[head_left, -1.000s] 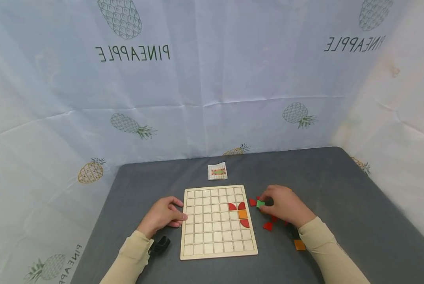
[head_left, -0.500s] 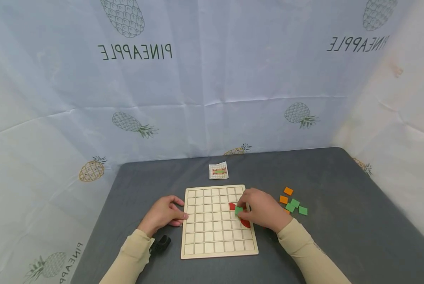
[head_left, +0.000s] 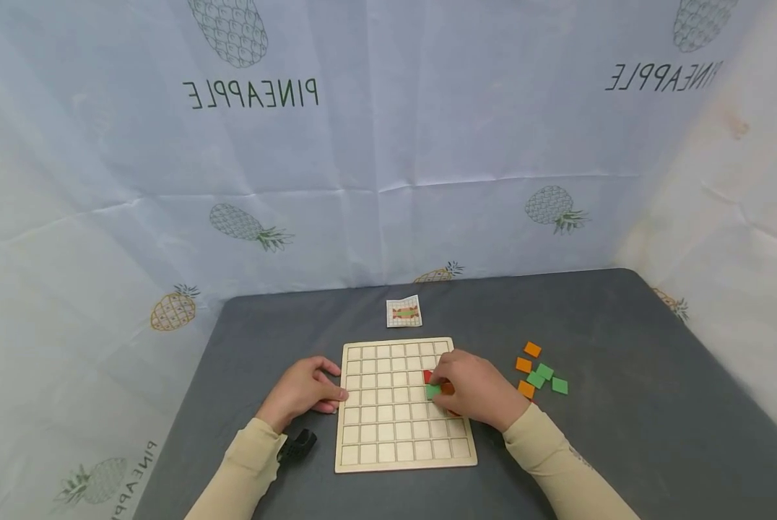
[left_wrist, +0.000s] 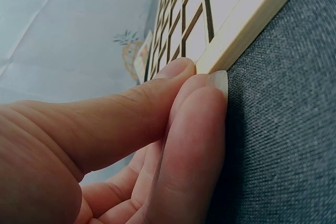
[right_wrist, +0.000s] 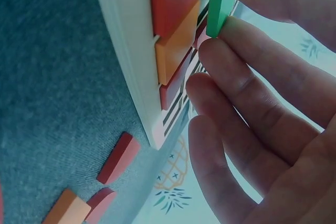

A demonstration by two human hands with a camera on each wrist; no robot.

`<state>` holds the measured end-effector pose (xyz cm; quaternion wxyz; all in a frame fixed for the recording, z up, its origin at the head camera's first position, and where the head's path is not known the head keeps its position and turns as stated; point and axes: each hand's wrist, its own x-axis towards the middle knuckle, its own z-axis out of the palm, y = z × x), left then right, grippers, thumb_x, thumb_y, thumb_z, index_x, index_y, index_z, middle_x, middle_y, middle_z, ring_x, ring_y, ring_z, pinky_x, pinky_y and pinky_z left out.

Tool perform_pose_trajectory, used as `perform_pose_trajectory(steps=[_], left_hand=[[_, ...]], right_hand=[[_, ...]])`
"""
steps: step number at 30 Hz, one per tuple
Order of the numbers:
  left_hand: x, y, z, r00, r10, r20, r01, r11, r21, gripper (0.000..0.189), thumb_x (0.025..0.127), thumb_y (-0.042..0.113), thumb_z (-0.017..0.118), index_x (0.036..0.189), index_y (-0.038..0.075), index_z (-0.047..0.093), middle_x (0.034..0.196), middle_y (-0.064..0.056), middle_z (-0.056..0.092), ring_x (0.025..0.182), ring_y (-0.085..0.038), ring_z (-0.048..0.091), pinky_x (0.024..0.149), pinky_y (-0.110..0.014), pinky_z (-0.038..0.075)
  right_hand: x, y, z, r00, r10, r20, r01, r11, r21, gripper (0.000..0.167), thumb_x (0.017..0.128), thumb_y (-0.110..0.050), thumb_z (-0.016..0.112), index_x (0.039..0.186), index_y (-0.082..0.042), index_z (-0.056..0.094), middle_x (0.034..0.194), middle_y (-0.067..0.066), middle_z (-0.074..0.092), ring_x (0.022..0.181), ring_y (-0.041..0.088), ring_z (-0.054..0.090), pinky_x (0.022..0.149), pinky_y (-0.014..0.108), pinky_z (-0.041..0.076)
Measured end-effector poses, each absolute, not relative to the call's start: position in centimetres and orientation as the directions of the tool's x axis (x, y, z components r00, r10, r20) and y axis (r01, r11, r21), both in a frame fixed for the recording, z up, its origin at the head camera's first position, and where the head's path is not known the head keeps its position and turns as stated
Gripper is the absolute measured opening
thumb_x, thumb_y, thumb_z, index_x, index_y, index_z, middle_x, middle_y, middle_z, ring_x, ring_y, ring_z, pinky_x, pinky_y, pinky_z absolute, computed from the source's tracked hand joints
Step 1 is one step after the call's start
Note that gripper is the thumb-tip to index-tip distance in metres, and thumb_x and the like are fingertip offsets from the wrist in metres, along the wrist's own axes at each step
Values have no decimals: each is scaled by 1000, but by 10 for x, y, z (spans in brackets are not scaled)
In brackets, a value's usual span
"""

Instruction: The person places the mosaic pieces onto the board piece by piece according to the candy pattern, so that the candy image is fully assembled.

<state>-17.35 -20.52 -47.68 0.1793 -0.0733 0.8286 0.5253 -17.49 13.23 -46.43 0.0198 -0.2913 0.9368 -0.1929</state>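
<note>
A pale wooden grid board [head_left: 388, 415] lies on the dark table. My left hand [head_left: 304, 390] pinches its left edge; the left wrist view has the thumb [left_wrist: 173, 69] and a fingertip meeting at the rim. Over the right side of the board, my right hand [head_left: 478, 390] holds a green square tile [head_left: 432, 391] between thumb and fingers. That tile is still tilted against the grid in the right wrist view, beside an orange tile [right_wrist: 176, 45] set between red pieces [right_wrist: 176, 1]. In the head view my right hand partly covers these pieces.
Loose green tiles [head_left: 560, 386] and orange tiles [head_left: 532, 349] lie right of the board. The right wrist view has loose red pieces [right_wrist: 119, 157] near the board's edge. A small pattern card [head_left: 404, 312] lies behind the board. A patterned cloth [head_left: 375, 144] hangs behind the table.
My right hand has carried the green tile leftward from the loose pieces to the board, then slightly lower onto the cell left of the orange tile. My left hand stays at the board's edge.
</note>
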Motion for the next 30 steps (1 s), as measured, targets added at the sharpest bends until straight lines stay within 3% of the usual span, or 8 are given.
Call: perform_pose_trajectory(steps=[23, 30], left_hand=[[-177, -203, -478, -921, 51, -386, -328, 433, 840, 43, 83, 6, 93, 118, 2, 68, 87, -14, 71, 66, -17, 74, 63, -34, 68], [-177, -202, -478, -919, 48, -392, -334, 434, 837, 43, 83, 6, 93, 118, 2, 68, 87, -14, 70, 65, -17, 74, 63, -34, 68]], right_hand=[[-175, 131, -463, -842, -534, 78, -522, 768, -371, 15, 88, -21, 92, 101, -17, 84, 97, -6, 71, 88, 7, 57, 75, 27, 58], [-174, 131, -464, -841, -535, 78, -524, 770, -364, 13, 88, -19, 91, 98, -17, 83, 92, -6, 70, 85, 8, 54, 70, 25, 55]])
